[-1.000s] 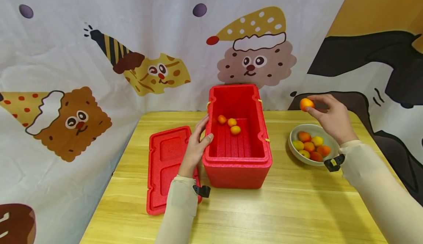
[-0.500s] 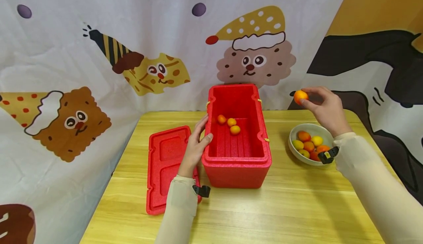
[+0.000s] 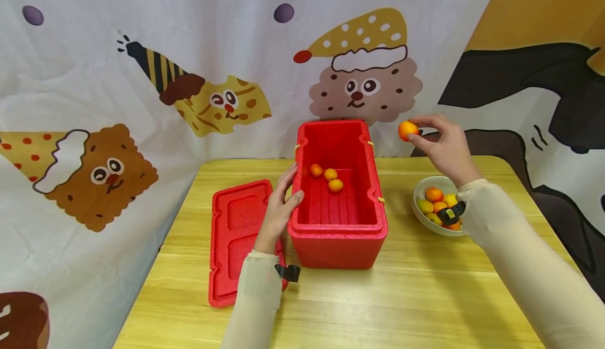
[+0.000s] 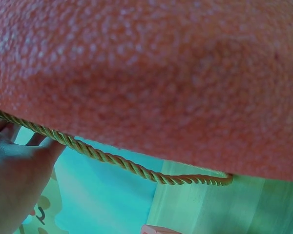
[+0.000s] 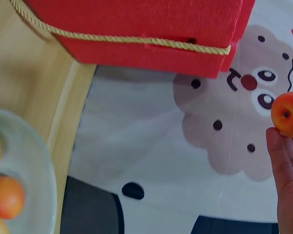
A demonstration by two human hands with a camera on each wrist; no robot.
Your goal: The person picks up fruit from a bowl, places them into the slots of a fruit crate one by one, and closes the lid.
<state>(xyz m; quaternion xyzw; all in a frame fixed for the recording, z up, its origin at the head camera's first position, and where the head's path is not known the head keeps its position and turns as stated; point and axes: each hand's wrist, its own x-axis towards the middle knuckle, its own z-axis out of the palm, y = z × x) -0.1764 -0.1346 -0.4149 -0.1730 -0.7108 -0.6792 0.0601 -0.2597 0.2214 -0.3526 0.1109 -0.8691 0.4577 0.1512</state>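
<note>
My left hand [image 3: 280, 207] rests against the left side of a red foam box [image 3: 337, 246], its thumb lying on the rim and its fingers along the outer wall. A gold rope [image 4: 132, 165] runs across that wall in the left wrist view. Inside the lidless box lie three small orange fruits [image 3: 335, 185]. My right hand [image 3: 446, 147] pinches an apricot-like orange-red fruit [image 3: 408, 130] between thumb and fingers, in the air to the right of the box's far end. The right wrist view shows this fruit [image 5: 288, 114] at its right edge, beside the fingers.
A pale bowl [image 3: 422, 221] with several orange, yellow and greenish fruits stands on the wooden table [image 3: 402, 296] at right, partly hidden by my right forearm. The red lid [image 3: 222, 244] lies left of the box. Behind the table hangs a cartoon-printed cloth [image 3: 236, 23].
My right hand has moved left and slightly up with the fruit, away from above the bowl and nearer the box. The left hand has stayed on the box.
</note>
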